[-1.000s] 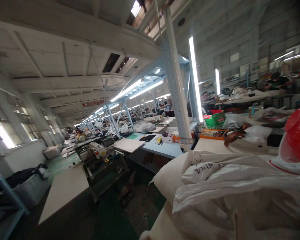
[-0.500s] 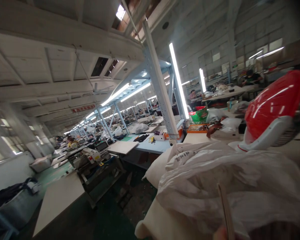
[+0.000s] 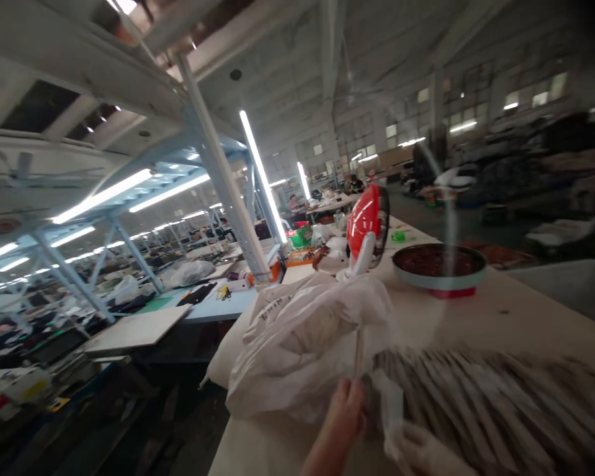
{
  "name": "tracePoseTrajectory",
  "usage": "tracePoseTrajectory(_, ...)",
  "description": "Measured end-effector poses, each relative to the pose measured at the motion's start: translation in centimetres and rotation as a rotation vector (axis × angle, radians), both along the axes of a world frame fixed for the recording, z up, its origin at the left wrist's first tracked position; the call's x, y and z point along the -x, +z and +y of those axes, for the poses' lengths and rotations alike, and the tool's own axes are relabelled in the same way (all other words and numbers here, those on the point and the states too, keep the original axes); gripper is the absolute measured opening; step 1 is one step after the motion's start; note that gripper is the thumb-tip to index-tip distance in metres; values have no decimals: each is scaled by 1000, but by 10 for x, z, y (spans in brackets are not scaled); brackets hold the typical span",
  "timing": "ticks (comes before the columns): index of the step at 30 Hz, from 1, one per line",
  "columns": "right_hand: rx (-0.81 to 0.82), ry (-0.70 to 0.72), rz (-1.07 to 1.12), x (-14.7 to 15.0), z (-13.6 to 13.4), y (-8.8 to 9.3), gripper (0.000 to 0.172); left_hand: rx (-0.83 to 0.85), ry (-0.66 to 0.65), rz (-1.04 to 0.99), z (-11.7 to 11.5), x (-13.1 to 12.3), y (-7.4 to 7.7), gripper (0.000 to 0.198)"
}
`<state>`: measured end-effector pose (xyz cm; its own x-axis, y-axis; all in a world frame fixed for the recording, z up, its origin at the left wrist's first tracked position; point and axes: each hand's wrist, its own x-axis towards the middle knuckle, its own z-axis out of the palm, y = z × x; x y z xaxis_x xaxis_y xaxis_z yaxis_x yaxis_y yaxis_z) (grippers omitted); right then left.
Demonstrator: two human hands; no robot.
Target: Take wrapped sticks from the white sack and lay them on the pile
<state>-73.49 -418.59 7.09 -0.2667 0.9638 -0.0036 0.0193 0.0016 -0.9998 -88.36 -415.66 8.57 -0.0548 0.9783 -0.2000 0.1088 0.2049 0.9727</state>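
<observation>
My left hand (image 3: 346,406) is closed at the bottom middle, its fingers pinched round the lower end of a thin, pale tan strip (image 3: 359,350) that stands upright. Beside it on the right, my right hand (image 3: 416,444) looks pale and is smeared by motion. From its fingers rises a whitish, translucent strip (image 3: 393,400). A big white plastic bag (image 3: 277,370) with dark handwriting lies just beyond my left hand. To the right, a row of many long grey-brown strips (image 3: 456,396) is spread over the pale table (image 3: 426,327), blurred.
A red and white fan (image 3: 364,228) stands behind the bag. Right of it, a round pan (image 3: 439,264) with dark brown contents rests on a red base. A grey bin (image 3: 565,284) is beyond the table's right edge. A metal post (image 3: 223,178) rises at the left.
My view has swung right, so the fan and bag sit further left and the pan and strips show. Both hands have come into view; before, only a fingertip and the tan strip showed.
</observation>
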Motion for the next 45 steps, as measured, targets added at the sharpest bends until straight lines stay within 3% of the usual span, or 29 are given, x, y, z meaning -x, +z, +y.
tracePoseTrajectory(3,107,-86,83,-29,26,4,36,41,-38,-17,-3,0,-5,52)
tracePoseTrajectory(7,264,-94,376,-53,48,-10,33,27,-116,-78,-21,-10,-12,47)
tracePoseTrajectory(14,338,-205,471,-49,53,-50,34,170,-183,-25,-61,-3,-32,45)
tracePoseTrajectory(18,393,-161,557,-43,60,-56,34,220,-222,19,-71,3,-41,40)
tracePoseTrajectory(21,406,-124,608,-37,62,-55,34,203,-199,71,-77,3,-39,35)
tracePoseTrajectory(25,398,-152,594,-31,61,-54,36,180,-167,86,-85,2,-34,34)
tracePoseTrajectory(29,364,-200,553,-29,58,-53,38,199,-203,128,-87,4,-39,33)
tracePoseTrajectory(35,143,-253,283,-32,46,-49,38,241,-231,160,-84,5,-50,28)
tracePoseTrajectory(42,243,35,181,-12,18,-63,42,225,-201,23,-59,-2,-46,26)
tracePoseTrajectory(45,235,-35,194,-9,14,-69,44,240,-200,96,-55,-3,-50,24)
